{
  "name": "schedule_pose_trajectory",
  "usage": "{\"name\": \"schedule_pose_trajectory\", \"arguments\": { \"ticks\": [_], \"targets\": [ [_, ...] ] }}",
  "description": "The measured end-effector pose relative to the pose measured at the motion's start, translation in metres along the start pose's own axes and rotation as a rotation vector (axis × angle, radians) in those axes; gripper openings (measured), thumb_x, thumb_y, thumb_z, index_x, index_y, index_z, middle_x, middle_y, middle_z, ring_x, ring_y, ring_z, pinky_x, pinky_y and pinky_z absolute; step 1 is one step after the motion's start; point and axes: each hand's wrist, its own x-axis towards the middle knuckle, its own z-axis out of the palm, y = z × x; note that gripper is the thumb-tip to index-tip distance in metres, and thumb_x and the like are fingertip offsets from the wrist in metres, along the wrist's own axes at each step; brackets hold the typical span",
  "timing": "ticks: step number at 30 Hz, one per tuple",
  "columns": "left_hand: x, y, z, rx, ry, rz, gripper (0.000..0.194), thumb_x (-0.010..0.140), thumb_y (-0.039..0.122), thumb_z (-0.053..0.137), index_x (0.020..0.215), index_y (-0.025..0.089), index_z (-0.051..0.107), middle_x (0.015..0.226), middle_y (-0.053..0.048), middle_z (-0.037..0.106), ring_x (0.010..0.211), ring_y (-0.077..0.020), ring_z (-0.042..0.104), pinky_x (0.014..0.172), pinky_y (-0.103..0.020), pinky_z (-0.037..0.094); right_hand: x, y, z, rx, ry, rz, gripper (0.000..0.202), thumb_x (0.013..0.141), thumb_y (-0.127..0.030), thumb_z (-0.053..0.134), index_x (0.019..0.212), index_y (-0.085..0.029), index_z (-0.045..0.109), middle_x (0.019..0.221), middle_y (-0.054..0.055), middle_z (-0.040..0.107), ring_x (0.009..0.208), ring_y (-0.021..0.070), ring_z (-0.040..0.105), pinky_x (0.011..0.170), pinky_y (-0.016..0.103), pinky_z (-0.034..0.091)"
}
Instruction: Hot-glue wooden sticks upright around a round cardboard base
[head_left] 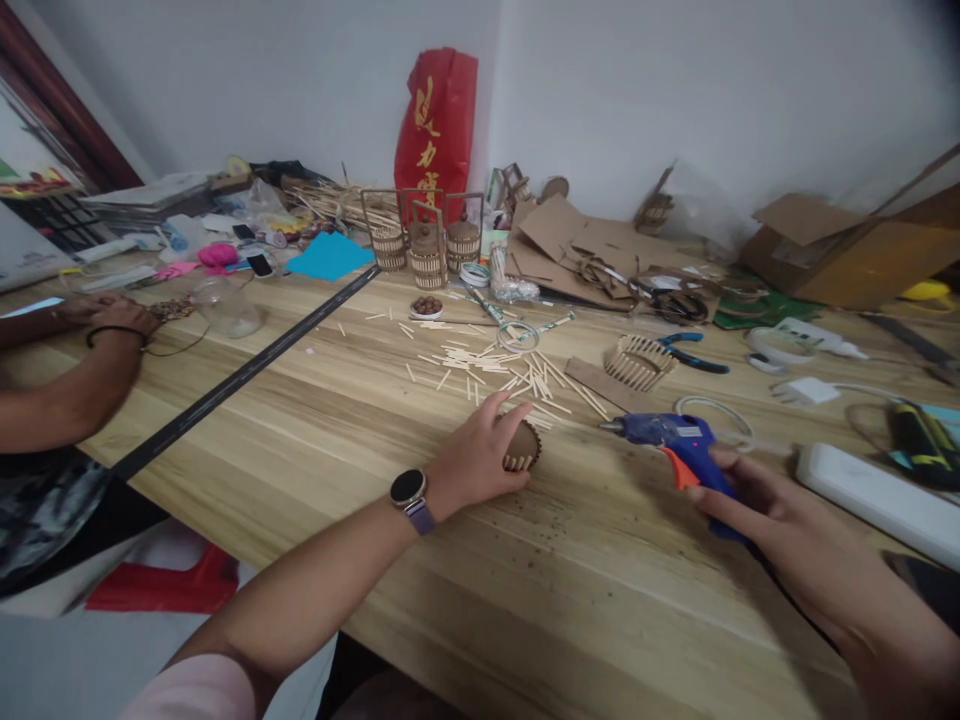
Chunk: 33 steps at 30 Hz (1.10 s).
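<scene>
The left hand (478, 462) holds a small round basket (528, 442); the right hand (776, 512) a blue glue gun (667, 430).

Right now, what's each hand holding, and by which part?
The right hand holds the glue gun by its handle. The left hand is at the round piece, around its edge; whether it grips can't be told.

Glue gun (675, 432): blue body, orange trigger, metal nozzle pointing L, held abv table (487, 610) in R hand (780, 510), tip apart from the other pc. That's a sm. rd. brown base (525, 440), dark bumpy rim, few short pale sticks at near edge; on table, L hand (480, 450) round it, pt. hidden from me.
</scene>
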Motion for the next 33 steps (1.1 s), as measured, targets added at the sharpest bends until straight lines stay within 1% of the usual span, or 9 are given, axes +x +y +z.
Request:
{"name": "schedule_pose_trajectory", "arguments": {
  "ticks": [2, 5, 9, 12, 16, 19, 22, 27, 33],
  "targets": [
    [0.000, -0.001, 0.000, -0.005, 0.003, 0.002, 0.081, 0.070, 0.024, 0.074, 0.141, 0.021, 0.035, 0.152, -0.018, 0.029, 0.141, -0.0334, 0.034, 0.112, -0.048, 0.039, -0.005, -0.007, 0.005, 0.140, 0.003, 0.099, 0.038, 0.058, -0.051, 0.079, 0.085, -0.028, 0.065, 0.079, 0.001, 0.067, 0.072, 0.0209, 0.061, 0.061, 0.031, 0.051],
    [0.000, -0.002, 0.001, -0.003, 0.006, 0.006, 0.081, 0.070, 0.025, 0.074, 0.141, 0.024, 0.035, 0.152, -0.016, 0.029, 0.141, -0.0332, 0.034, 0.111, -0.049, 0.039, -0.013, -0.020, 0.015, 0.348, -0.068, 0.248, 0.037, 0.055, -0.054, 0.080, 0.072, -0.026, 0.061, 0.061, 0.000, 0.058, 0.056, 0.0169, 0.052, 0.049, 0.029, 0.044],
    [0.000, -0.002, 0.001, 0.008, 0.005, 0.013, 0.081, 0.070, 0.024, 0.075, 0.141, 0.021, 0.036, 0.151, -0.018, 0.030, 0.140, -0.0336, 0.035, 0.112, -0.048, 0.038, -0.018, -0.027, 0.033, 0.464, -0.240, 0.298, 0.042, 0.056, -0.061, 0.077, 0.060, -0.025, 0.054, 0.050, -0.002, 0.048, 0.046, 0.0132, 0.041, 0.042, 0.028, 0.035],
    [0.000, -0.001, 0.000, 0.016, -0.002, 0.013, 0.081, 0.070, 0.024, 0.076, 0.141, 0.019, 0.036, 0.150, -0.019, 0.030, 0.140, -0.0338, 0.036, 0.112, -0.047, 0.039, -0.019, -0.015, 0.043, 0.327, -0.224, 0.301, 0.049, 0.056, -0.067, 0.074, 0.056, -0.022, 0.054, 0.050, -0.001, 0.051, 0.047, 0.0129, 0.044, 0.044, 0.028, 0.037],
    [0.001, 0.000, 0.000, 0.028, -0.017, 0.008, 0.082, 0.070, 0.024, 0.076, 0.141, 0.018, 0.036, 0.150, -0.020, 0.030, 0.140, -0.0351, 0.035, 0.112, -0.048, 0.038, -0.019, -0.005, 0.052, 0.025, -0.102, 0.213, 0.050, 0.063, -0.067, 0.069, 0.081, -0.020, 0.073, 0.066, 0.004, 0.068, 0.061, 0.0196, 0.060, 0.057, 0.032, 0.049],
    [0.001, -0.001, 0.000, 0.030, -0.010, 0.012, 0.083, 0.070, 0.024, 0.076, 0.142, 0.019, 0.035, 0.150, -0.020, 0.029, 0.140, -0.0353, 0.036, 0.111, -0.048, 0.039, -0.019, -0.009, 0.057, -0.103, -0.147, 0.098, 0.052, 0.063, -0.065, 0.067, 0.089, -0.021, 0.077, 0.085, 0.006, 0.077, 0.083, 0.0284, 0.069, 0.077, 0.039, 0.056],
    [0.000, -0.002, 0.001, 0.025, -0.009, 0.013, 0.083, 0.070, 0.024, 0.077, 0.142, 0.020, 0.035, 0.150, -0.019, 0.030, 0.140, -0.0353, 0.036, 0.111, -0.049, 0.039, -0.020, -0.010, 0.062, -0.152, -0.196, 0.022, 0.054, 0.067, -0.065, 0.061, 0.096, -0.022, 0.078, 0.097, 0.006, 0.078, 0.094, 0.0317, 0.071, 0.087, 0.043, 0.055],
    [0.000, -0.001, 0.000, 0.023, -0.011, 0.013, 0.082, 0.071, 0.023, 0.076, 0.142, 0.019, 0.035, 0.150, -0.019, 0.030, 0.140, -0.0350, 0.036, 0.112, -0.048, 0.039, -0.022, -0.003, 0.068, -0.245, -0.184, -0.074, 0.054, 0.074, -0.065, 0.054, 0.099, -0.023, 0.078, 0.097, 0.006, 0.079, 0.093, 0.0320, 0.072, 0.084, 0.043, 0.057],
    [0.000, -0.001, 0.000, 0.034, -0.008, 0.019, 0.082, 0.071, 0.023, 0.075, 0.142, 0.018, 0.036, 0.150, -0.020, 0.031, 0.140, -0.0342, 0.035, 0.112, -0.046, 0.039, -0.022, -0.013, 0.070, -0.331, -0.218, -0.123, 0.049, 0.077, -0.059, 0.052, 0.099, -0.023, 0.078, 0.093, 0.006, 0.079, 0.090, 0.0306, 0.074, 0.080, 0.039, 0.059]
  ]
}}
